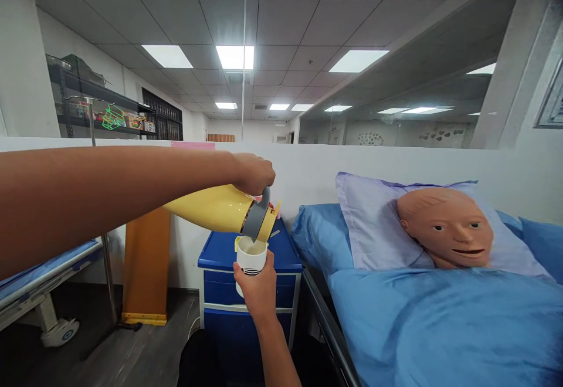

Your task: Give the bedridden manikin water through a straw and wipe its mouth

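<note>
My left hand (255, 174) is closed around the grey handle of a yellow thermos jug (211, 208). The jug lies tilted almost on its side, its spout end to the right and pointing down. Right under that spout, my right hand (258, 290) grips a white cup (252, 256) with dark stripes on its side. The cup stands roughly upright with its mouth facing the jug. A thin stream seems to show at the spout; how full the cup is I cannot tell. My left forearm hides part of the jug.
A blue bedside cabinet (217, 252) stands behind the cup. To the right, a manikin head (446, 228) rests on a lilac pillow (363, 217) above a blue quilt (440, 322). The dark bed rail (328, 316) runs beside the cabinet. On the left are a metal pole (108, 275) and an orange board (146, 270).
</note>
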`<state>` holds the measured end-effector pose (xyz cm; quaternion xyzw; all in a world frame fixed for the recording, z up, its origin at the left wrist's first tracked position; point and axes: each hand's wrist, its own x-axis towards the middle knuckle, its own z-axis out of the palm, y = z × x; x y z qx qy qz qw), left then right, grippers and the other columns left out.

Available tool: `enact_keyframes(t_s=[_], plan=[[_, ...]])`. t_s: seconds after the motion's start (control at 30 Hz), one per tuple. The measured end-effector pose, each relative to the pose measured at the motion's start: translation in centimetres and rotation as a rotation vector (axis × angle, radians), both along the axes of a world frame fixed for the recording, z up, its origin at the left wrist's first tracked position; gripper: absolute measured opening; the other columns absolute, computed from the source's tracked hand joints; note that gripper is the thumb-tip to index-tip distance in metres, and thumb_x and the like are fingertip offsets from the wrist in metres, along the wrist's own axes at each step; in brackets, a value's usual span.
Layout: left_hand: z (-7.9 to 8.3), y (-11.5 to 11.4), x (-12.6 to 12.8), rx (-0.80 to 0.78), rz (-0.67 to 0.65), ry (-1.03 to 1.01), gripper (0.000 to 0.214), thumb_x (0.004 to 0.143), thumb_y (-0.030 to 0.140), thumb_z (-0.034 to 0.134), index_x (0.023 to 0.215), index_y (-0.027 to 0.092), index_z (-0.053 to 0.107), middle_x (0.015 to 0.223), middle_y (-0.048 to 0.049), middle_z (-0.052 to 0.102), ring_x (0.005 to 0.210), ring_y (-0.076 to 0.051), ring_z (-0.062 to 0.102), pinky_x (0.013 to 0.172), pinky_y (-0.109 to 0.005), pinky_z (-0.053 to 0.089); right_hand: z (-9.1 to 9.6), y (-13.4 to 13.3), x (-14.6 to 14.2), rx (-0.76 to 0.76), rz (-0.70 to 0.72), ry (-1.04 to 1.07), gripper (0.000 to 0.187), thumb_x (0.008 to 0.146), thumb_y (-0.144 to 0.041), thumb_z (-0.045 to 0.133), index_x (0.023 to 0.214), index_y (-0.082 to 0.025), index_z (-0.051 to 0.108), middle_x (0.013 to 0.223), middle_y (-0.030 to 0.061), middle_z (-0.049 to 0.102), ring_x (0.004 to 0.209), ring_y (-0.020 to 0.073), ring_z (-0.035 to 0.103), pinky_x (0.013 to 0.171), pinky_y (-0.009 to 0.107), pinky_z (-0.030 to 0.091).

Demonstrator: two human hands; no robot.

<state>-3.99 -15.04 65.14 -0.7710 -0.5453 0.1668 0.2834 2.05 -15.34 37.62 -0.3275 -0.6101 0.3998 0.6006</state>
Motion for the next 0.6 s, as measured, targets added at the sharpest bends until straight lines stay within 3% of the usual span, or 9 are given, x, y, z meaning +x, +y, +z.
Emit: enact_keyframes(t_s=[0.2, 0.43, 0.6], plan=[[0.3, 0.0, 0.8, -0.01, -0.027, 0.037, 0.025, 0.069, 0.026, 0.057, 0.087, 0.017, 0.072, 0.085, -0.0142, 0.067, 0.069, -0.022, 0.055, 0.062, -0.037, 0.038, -0.1, 0.0, 0.2, -0.014, -0.036, 0.029, 0.055, 0.062, -0.034, 0.074, 0.111, -0.021, 0.053, 0.093, 0.0038, 0.07, 0.081, 0.022, 0.066, 0.07, 0.032, 0.051], [0.4, -0.2, 1.5, -0.024, 0.002, -0.027, 0.022, 0.064, 0.025, 0.061, 0.082, 0.018, 0.072, 0.087, -0.0147, 0.066, 0.074, -0.026, 0.058, 0.068, -0.04, 0.04, 0.1, -0.2, 0.8, 0.017, -0.057, 0.063, 0.054, 0.062, -0.034, 0.073, 0.11, -0.019, 0.054, 0.089, 0.0046, 0.07, 0.077, 0.0215, 0.066, 0.065, 0.03, 0.051], [0.1, 0.1, 1.4, -0.025, -0.041, 0.012, 0.022, 0.068, 0.025, 0.058, 0.083, 0.02, 0.073, 0.087, -0.0146, 0.067, 0.077, -0.027, 0.06, 0.07, -0.04, 0.04, 0.2, -0.3, 1.1, 0.011, -0.039, 0.034, 0.053, 0.063, -0.034, 0.073, 0.11, -0.019, 0.053, 0.09, 0.005, 0.071, 0.077, 0.0215, 0.067, 0.067, 0.031, 0.052]])
